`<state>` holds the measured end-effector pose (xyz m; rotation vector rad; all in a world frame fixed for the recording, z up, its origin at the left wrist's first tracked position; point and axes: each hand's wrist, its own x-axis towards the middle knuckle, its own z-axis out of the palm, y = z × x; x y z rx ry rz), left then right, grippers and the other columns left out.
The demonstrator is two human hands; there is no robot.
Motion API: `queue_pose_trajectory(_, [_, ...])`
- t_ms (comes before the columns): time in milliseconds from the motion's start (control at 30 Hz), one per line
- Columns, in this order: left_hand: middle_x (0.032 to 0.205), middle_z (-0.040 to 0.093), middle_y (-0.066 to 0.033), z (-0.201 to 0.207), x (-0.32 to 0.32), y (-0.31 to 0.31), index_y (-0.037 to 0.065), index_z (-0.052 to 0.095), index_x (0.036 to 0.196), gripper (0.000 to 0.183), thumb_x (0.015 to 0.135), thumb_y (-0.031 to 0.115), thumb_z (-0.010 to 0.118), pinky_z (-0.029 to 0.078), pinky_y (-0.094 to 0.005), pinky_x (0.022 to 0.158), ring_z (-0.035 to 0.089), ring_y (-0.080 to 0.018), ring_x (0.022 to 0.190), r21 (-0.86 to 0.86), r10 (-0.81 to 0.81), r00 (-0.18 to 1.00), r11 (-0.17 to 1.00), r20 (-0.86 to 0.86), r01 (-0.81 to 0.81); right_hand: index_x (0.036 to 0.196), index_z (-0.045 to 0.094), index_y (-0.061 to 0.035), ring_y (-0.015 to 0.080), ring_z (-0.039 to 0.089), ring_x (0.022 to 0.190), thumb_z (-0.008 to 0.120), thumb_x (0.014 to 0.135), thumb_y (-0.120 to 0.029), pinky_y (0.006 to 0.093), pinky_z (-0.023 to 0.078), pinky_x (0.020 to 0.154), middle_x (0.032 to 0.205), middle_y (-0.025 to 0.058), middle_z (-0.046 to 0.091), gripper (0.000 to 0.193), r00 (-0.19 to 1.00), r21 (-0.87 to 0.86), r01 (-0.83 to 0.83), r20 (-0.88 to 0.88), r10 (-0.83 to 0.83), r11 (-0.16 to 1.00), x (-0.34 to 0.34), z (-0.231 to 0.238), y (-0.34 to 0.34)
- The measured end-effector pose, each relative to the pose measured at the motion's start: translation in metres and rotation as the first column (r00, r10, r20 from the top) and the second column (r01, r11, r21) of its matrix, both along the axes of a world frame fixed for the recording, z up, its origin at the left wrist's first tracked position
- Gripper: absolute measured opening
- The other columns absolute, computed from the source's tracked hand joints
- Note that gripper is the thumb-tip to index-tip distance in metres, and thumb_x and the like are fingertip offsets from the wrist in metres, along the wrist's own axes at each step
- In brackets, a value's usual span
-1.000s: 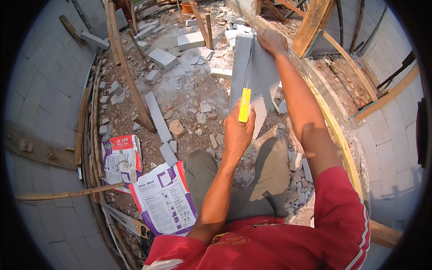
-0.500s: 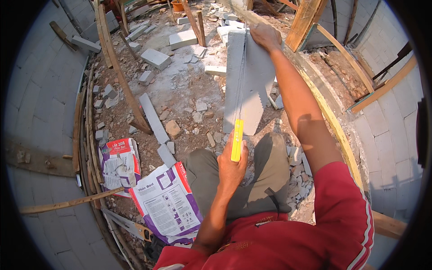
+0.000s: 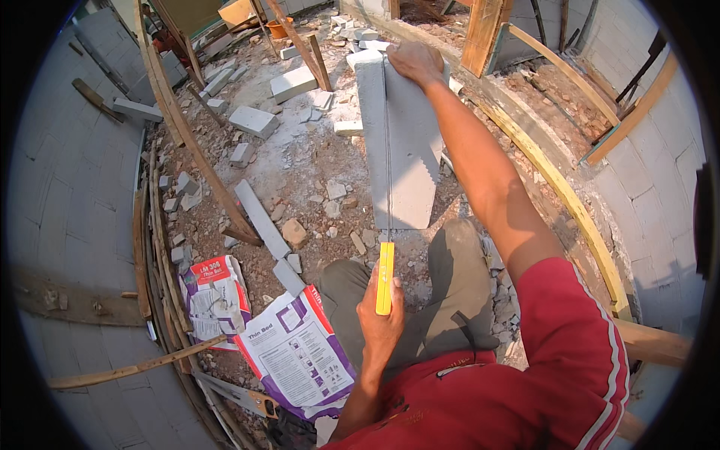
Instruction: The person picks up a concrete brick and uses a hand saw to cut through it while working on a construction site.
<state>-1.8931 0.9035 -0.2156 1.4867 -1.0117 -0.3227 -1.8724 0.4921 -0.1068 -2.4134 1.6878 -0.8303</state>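
Between my knees and the far rubble stands a light grey aerated concrete block (image 3: 405,150), its long top running away from me. My left hand (image 3: 379,311) is closed round the yellow handle of a hand saw (image 3: 385,277). The saw's thin blade lies lengthwise along the block, in a narrow line near its left side. A gap separates the handle from the block's near end. At the far end, my right hand (image 3: 417,63) grips the block's top edge, arm stretched out; its fingertips are partly hidden.
Two printed bags (image 3: 300,349) lie at my left, beside another saw (image 3: 240,394). A wooden prop (image 3: 202,142) slants up at the left. Cut block pieces (image 3: 253,121) and rubble cover the ground. A yellowish timber (image 3: 555,180) runs along my right, near block walls (image 3: 652,187).
My left hand has drawn the saw toward me, so its handle is now farther from the block's near end. My right hand keeps its grip at the far end. The view has shifted slightly.
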Motion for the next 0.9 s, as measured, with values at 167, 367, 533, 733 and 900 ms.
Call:
queue_pose_trajectory(167, [0.083, 0.065, -0.0216, 0.041, 0.051, -0.092, -0.005, 0.057, 0.124, 0.035, 0.095, 0.016, 0.057, 0.052, -0.0363, 0.069, 0.068, -0.0240, 0.071, 0.265, -0.090, 0.996, 0.960, -0.022, 0.093, 0.110, 0.070, -0.0043, 0.0375, 0.061, 0.112, 0.042, 0.085, -0.045, 0.0425, 0.047, 0.094, 0.117, 0.0214, 0.065, 0.056, 0.997, 0.025, -0.066, -0.028, 0.067, 0.998, 0.007, 0.008, 0.006])
queue_pose_trajectory(367, [0.089, 0.067, -0.0158, -0.002, -0.001, -0.015, -0.005, 0.055, 0.128, 0.037, 0.095, 0.013, 0.058, 0.052, -0.0330, 0.071, 0.065, -0.0205, 0.076, 0.025, -0.006, 0.998, 1.000, -0.061, 0.008, 0.109, 0.070, -0.0035, 0.0370, 0.061, 0.111, 0.043, 0.083, -0.045, 0.0431, 0.046, 0.094, 0.117, 0.0204, 0.066, 0.056, 0.999, 0.004, 0.020, -0.051, -0.019, 1.000, 0.000, -0.006, -0.033])
queue_pose_trajectory(533, [0.096, 0.067, -0.0259, 0.039, 0.048, -0.094, -0.007, 0.059, 0.119, 0.033, 0.094, 0.014, 0.058, 0.054, -0.0371, 0.073, 0.071, -0.0329, 0.083, 0.243, -0.116, 0.992, 0.962, -0.050, 0.125, 0.109, 0.070, -0.0047, 0.0378, 0.061, 0.112, 0.042, 0.084, -0.047, 0.0437, 0.046, 0.094, 0.114, 0.0207, 0.066, 0.057, 0.994, 0.016, -0.070, -0.079, 0.071, 0.997, 0.008, -0.013, -0.015])
queue_pose_trajectory(733, [0.096, 0.066, -0.0286, -0.007, 0.002, -0.020, -0.007, 0.056, 0.122, 0.035, 0.094, 0.014, 0.057, 0.053, -0.0391, 0.075, 0.069, -0.0375, 0.090, 0.009, -0.031, 0.995, 0.999, -0.090, 0.032, 0.110, 0.071, -0.0072, 0.0382, 0.062, 0.110, 0.041, 0.084, -0.049, 0.0436, 0.046, 0.094, 0.113, 0.0214, 0.067, 0.057, 0.996, 0.000, -0.003, -0.093, 0.003, 1.000, -0.007, -0.004, -0.018])
queue_pose_trajectory(900, [0.095, 0.065, -0.0291, 0.013, 0.024, -0.062, -0.006, 0.057, 0.121, 0.034, 0.094, 0.014, 0.057, 0.053, -0.0395, 0.074, 0.067, -0.0421, 0.090, -0.010, -0.008, 0.998, 1.000, -0.060, 0.008, 0.111, 0.070, -0.0066, 0.0383, 0.061, 0.111, 0.040, 0.085, -0.051, 0.0434, 0.046, 0.094, 0.115, 0.0220, 0.066, 0.059, 0.996, 0.005, -0.023, -0.087, 0.023, 1.000, -0.002, 0.005, 0.002])
